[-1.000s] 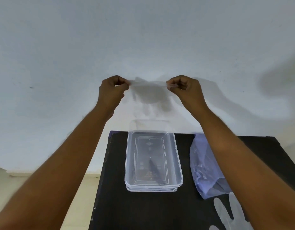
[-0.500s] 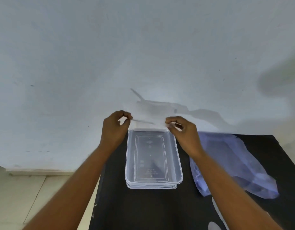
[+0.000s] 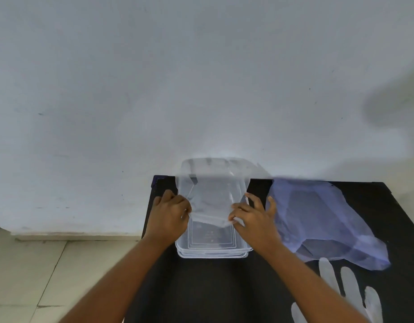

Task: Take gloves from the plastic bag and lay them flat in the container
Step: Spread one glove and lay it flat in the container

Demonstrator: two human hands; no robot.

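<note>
A thin see-through glove [image 3: 212,197] is stretched over the clear plastic container [image 3: 213,251] on the black table. My left hand [image 3: 170,214] pinches its cuff at the container's left side, and my right hand [image 3: 253,216] pinches the cuff at the right side. The glove's fingers hang over the container's far end, blurred. A bluish plastic bag [image 3: 322,220] lies crumpled to the right of the container. Another see-through glove [image 3: 348,292] lies flat on the table at the lower right, partly behind my right forearm.
The black table [image 3: 206,290] stands against a pale wall [image 3: 201,78]; its left edge drops to a tiled floor [image 3: 38,271]. The bag takes up the table's right part.
Both hands came down from in front of the wall to the container, carrying the stretched glove down over it. The view tilted downward, showing more of the table.
</note>
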